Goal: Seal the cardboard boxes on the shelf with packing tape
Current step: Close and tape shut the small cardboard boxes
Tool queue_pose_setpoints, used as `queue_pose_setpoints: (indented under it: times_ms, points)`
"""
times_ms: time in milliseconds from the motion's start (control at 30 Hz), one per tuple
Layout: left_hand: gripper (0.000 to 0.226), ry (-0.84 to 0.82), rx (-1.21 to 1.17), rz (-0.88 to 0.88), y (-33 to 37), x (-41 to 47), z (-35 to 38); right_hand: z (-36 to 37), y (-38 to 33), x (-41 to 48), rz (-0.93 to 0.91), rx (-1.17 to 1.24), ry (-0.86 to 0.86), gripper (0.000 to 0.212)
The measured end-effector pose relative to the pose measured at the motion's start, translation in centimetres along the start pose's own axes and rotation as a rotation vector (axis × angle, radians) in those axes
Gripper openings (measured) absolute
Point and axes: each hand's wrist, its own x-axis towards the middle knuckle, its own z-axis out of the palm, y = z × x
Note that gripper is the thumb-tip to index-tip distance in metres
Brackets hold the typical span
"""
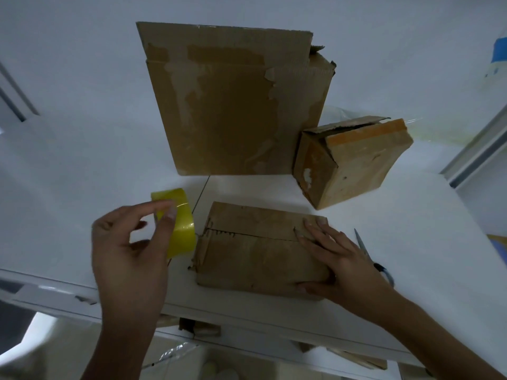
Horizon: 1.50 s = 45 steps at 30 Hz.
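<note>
The right hand [333, 259] lies flat on the right end of the flat box [247, 256], fingers straight, thumb pressed along its near edge. Just left of the box, the left hand [129, 242] pinches the tape roll [182, 229] with curled fingers.

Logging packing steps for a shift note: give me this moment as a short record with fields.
left hand: pinches yellow tape roll, left of flat box
right hand: lies flat, pressing flat box near its seam
seam: no tape visible
scissors: on shelf, right of right hand
other boxes: large box upright behind; small box at right, flap open
</note>
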Motion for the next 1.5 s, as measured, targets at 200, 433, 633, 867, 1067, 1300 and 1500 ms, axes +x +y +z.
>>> queue_pose_setpoints:
  times_ms: [200,433,633,867,1067,1300,1500]
  points:
    - [0.009,-0.016,0.105,0.314,2.7,0.3,-0.9,-0.7,-1.1,0.6,-0.030,-0.019,0.105,0.085]
    - [0.007,-0.069,0.019,0.276,2.9,-0.1,-0.4,0.1,-2.5,0.7,-0.246,-0.081,0.091,0.055]
    - [0.007,-0.158,-0.074,0.174,2.7,0.0,-0.4,0.5,-2.6,0.8,-0.166,-0.037,0.110,0.053]
    - [0.007,-0.192,-0.157,-0.208,2.0,-0.5,2.9,-1.3,-6.6,2.1,-0.172,0.265,0.128,0.085]
    - [0.015,-0.168,-0.265,-0.508,2.7,-0.6,6.2,-0.9,-8.5,3.4,-0.104,0.296,0.274,0.073]
    - [0.018,-0.210,-0.511,-0.829,3.5,0.3,6.3,-3.0,-9.1,4.7,0.229,0.782,0.351,0.025]
    - [0.019,-0.233,-0.597,-0.848,3.1,-0.5,6.4,-3.3,-10.1,5.1,0.258,0.884,0.425,0.027]
